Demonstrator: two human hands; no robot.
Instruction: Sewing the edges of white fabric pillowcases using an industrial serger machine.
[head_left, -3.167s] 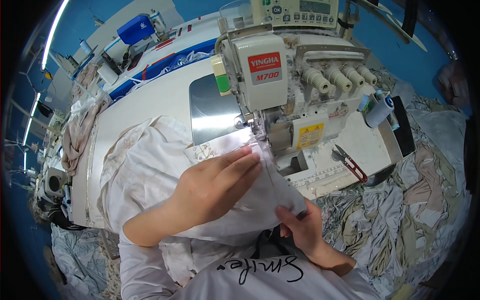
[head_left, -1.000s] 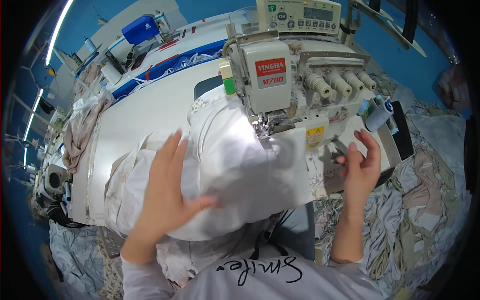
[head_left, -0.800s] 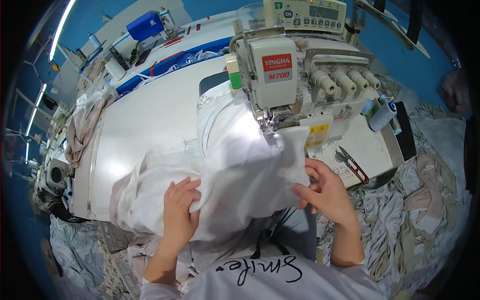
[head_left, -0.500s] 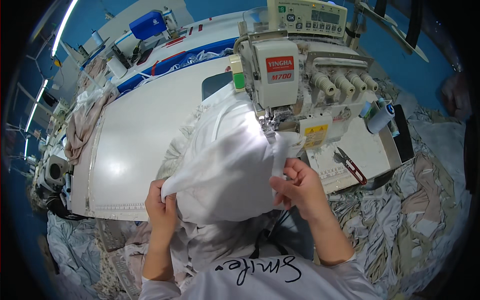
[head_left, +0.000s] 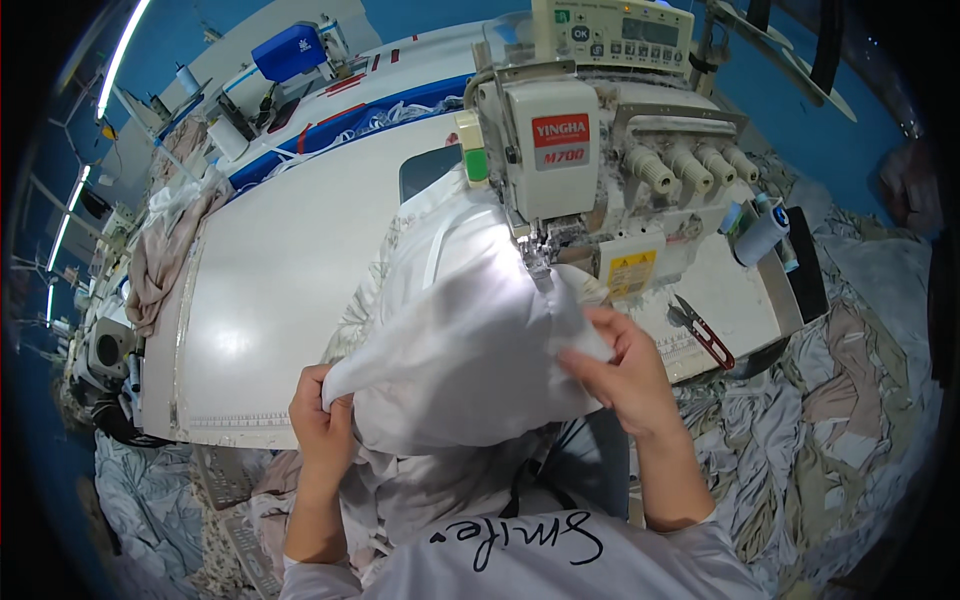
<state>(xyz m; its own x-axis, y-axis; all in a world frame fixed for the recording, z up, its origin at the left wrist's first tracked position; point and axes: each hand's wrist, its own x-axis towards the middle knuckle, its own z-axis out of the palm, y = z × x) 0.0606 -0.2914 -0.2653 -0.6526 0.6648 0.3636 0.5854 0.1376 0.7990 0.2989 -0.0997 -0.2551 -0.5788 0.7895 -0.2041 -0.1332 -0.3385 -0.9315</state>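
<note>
White fabric stretches between my two hands, its far edge lying under the presser foot of an overlock sewing machine. My left hand pinches the fabric's left corner, thumb on top. On the other side my right hand grips the right edge just below and to the right of the presser foot, where the lamp shines brightly on the cloth. A patterned, leafy part of the cloth shows beyond the white layer on the left. The near end of the cloth hangs over the table edge toward my lap.
Red-handled thread snips lie on the machine's right plate, near a pale blue thread spool. The white worktable extends left. Heaps of fabric lie at the right. A second sewing machine stands at the back left.
My right hand has moved slightly right and pulled the fabric's right edge outward, its fingers now closed on it. My left hand keeps its hold in nearly the same place.
</note>
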